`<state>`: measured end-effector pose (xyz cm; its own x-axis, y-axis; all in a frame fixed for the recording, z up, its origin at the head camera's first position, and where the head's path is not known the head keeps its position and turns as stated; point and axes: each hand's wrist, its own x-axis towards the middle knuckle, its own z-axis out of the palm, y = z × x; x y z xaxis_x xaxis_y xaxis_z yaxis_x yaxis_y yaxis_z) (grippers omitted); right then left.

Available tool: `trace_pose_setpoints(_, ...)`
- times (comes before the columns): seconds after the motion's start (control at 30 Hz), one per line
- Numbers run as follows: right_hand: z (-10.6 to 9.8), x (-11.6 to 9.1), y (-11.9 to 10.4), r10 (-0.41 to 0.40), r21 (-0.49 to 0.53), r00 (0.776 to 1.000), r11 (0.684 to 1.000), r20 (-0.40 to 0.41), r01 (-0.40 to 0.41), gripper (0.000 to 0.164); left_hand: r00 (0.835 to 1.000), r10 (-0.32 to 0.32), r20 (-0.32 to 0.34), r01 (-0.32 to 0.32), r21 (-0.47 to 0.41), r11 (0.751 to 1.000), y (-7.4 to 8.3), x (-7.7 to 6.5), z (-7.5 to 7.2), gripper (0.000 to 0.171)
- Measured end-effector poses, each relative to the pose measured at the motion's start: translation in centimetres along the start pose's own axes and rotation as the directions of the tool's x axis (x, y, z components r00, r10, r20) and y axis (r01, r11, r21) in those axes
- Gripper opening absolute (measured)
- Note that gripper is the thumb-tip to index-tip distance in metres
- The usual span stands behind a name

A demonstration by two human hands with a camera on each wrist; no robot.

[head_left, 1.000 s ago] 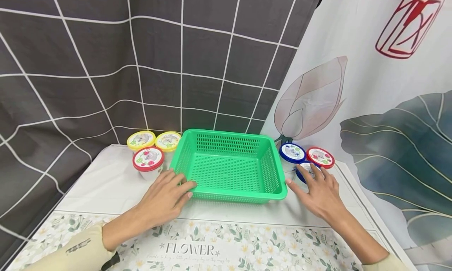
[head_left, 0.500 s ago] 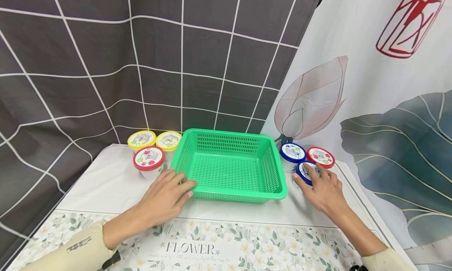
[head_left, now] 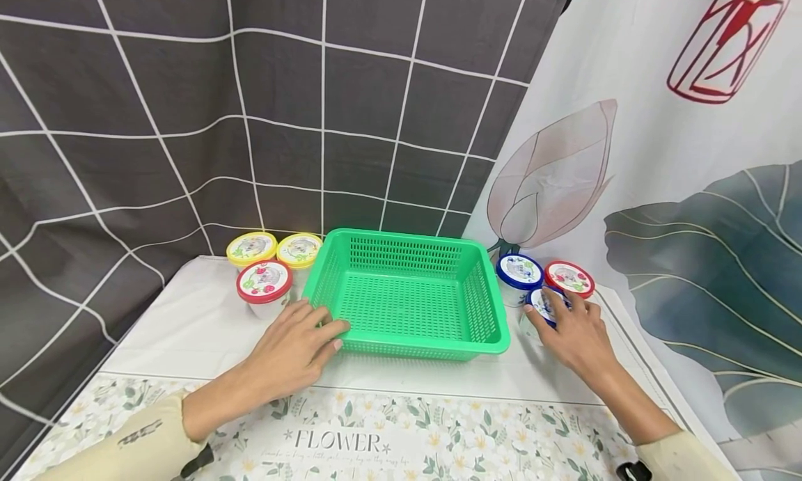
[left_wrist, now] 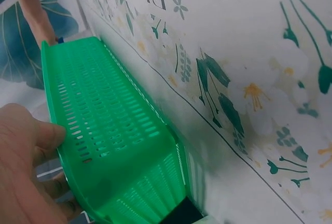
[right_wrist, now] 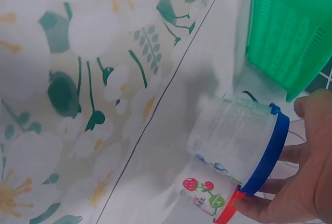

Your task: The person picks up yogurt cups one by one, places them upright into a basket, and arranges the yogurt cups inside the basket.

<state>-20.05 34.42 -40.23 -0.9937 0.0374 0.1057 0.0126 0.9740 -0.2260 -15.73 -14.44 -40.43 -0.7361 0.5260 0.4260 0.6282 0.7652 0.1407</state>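
A green perforated plastic basket [head_left: 410, 345] stands on the table, its inside bare. My left hand [head_left: 301, 345] grips its front left corner, thumb outside the front wall and fingers over the rim. To the right of the basket, my right hand [head_left: 576, 331] holds a clear tub with a blue lid [right_wrist: 270, 151] from above, thumb and fingers around the lid. Beside that tub are another blue-lidded tub [head_left: 519, 271] and a red-lidded tub [head_left: 569, 278]. In the right wrist view, strawberries show on the red-lidded tub's side.
Left of the basket stand two yellow-lidded tubs [head_left: 252, 247] and a red-lidded tub [head_left: 264, 280] in front of them. A white cloth with a flower-printed strip [head_left: 401, 439] covers the table. A dark grid-patterned curtain [head_left: 269, 84] hangs close behind.
My right hand has moved a little right, away from the basket, and its thumb and fingers have closed around the front blue-lidded tub. The left hand and basket stay put.
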Motion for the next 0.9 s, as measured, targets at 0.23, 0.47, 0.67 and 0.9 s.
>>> trace_pose_setpoints(0.23, 0.2, 0.5, 0.1, 0.008, -0.002, 1.0, 1.0, 0.0, -0.008, 0.081, 1.0, 0.0, 0.004, 0.0, 0.004, 1.0, 0.0, 0.0, 0.0, 0.025)
trace_pose_setpoints(0.47, 0.2, 0.9, 0.2, 0.012, 0.008, 1.0, 1.0, 0.007, -0.012, 0.078, 1.0, -0.001, 0.011, 0.001, 0.002, 1.0, -0.1, 0.1, 0.0, 0.025)
trace_pose_setpoints(0.67, 0.1, 1.2, 0.2, 0.006, 0.025, 1.0, 1.0, 0.001, -0.006, 0.078, 1.0, 0.0, 0.009, 0.0, 0.001, 1.0, -0.1, 0.1, 0.0, 0.025)
trace_pose_setpoints(0.9, -0.2, 1.3, 0.2, -0.013, 0.016, 0.999, 1.0, -0.032, 0.014, 0.079, 1.0, -0.004, 0.008, 0.004, 0.006, 1.0, -0.1, 0.1, 0.0, 0.024)
